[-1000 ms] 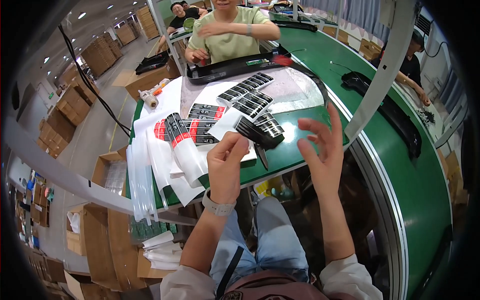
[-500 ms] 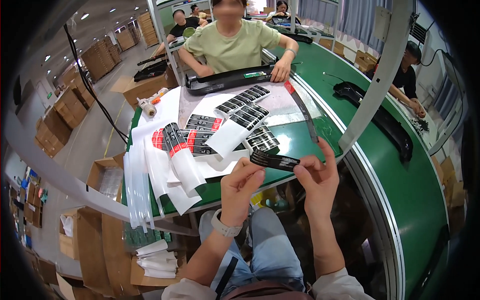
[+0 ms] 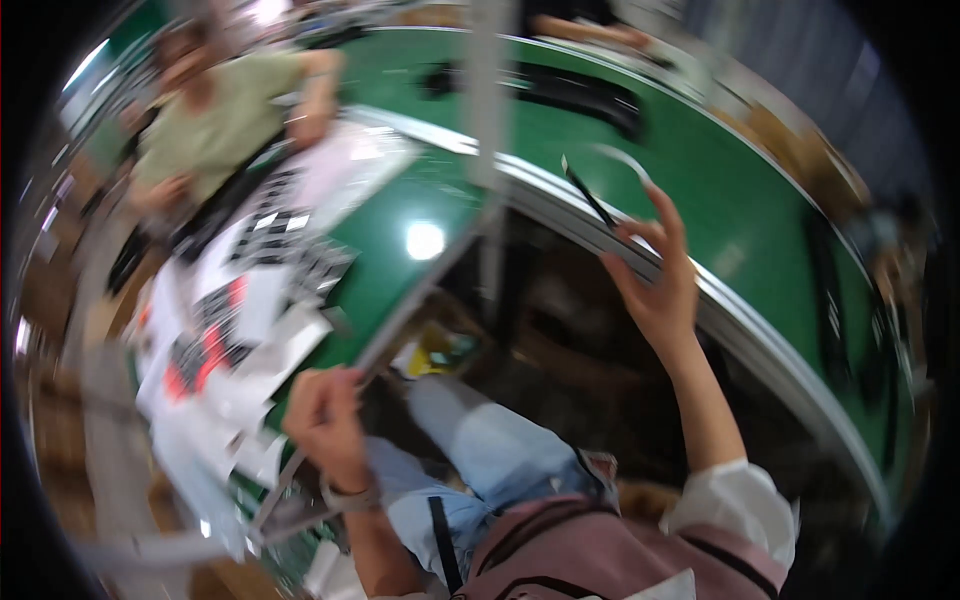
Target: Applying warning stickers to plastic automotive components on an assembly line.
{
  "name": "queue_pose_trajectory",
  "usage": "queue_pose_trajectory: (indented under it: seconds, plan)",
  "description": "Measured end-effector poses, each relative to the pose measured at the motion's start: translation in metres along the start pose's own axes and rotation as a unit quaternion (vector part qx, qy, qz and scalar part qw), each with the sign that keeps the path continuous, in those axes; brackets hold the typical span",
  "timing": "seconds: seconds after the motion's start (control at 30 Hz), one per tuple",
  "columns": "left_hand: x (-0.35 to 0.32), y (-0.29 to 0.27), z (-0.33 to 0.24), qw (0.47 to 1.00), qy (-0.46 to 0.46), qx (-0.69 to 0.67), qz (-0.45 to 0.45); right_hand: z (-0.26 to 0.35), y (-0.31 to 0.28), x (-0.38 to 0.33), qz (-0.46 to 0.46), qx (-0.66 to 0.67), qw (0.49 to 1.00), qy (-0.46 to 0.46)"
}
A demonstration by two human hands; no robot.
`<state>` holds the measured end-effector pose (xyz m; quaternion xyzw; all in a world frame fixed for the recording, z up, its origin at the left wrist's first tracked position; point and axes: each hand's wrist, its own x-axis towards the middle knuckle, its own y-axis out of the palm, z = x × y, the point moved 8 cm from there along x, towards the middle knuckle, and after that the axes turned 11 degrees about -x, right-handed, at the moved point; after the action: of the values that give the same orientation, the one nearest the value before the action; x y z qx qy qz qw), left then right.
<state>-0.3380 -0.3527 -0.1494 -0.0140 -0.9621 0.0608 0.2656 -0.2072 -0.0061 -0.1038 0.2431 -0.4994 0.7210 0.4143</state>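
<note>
My right hand (image 3: 665, 275) is raised near the metal-edged belt, thumb and fingers pinching a black label strip (image 3: 590, 195) seen almost edge-on. A thin, pale curved strip (image 3: 628, 162) clings at the tip of its index finger. Low on the left, my left hand (image 3: 325, 420) is closed with curled fingers, beside the table edge. Motion blur hides whether anything is in it. Sheets of black and red labels (image 3: 215, 335) on white backing lie on the green table (image 3: 430, 195) beyond my left hand.
A person in a light green top (image 3: 215, 115) sits across the table at a long black housing (image 3: 225, 205). Another black housing (image 3: 575, 95) lies on the green belt (image 3: 720, 190) to the right. A metal post (image 3: 488, 110) stands between table and belt.
The view has swung right and blurred. My hands have come apart: the right has moved toward the belt with the black strip, the left has dropped away from it, lower left.
</note>
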Motion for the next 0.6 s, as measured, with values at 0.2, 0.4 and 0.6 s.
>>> queue_pose_trajectory:
  seconds: [0.2,0.4,0.6]
  plan:
    - [-0.024,0.065,0.002,0.984,-0.059,-0.135,0.105,-0.160,-0.170,-0.064,0.025,-0.367,0.925,0.094]
    - [-0.053,0.087,0.004,0.968,-0.129,-0.174,0.124,-0.269,-0.316,-0.127,0.037,-0.559,0.783,0.269]
    - [-0.089,0.148,0.010,0.930,-0.163,-0.218,0.245,-0.313,-0.327,-0.166,0.059,-0.470,0.867,0.152]
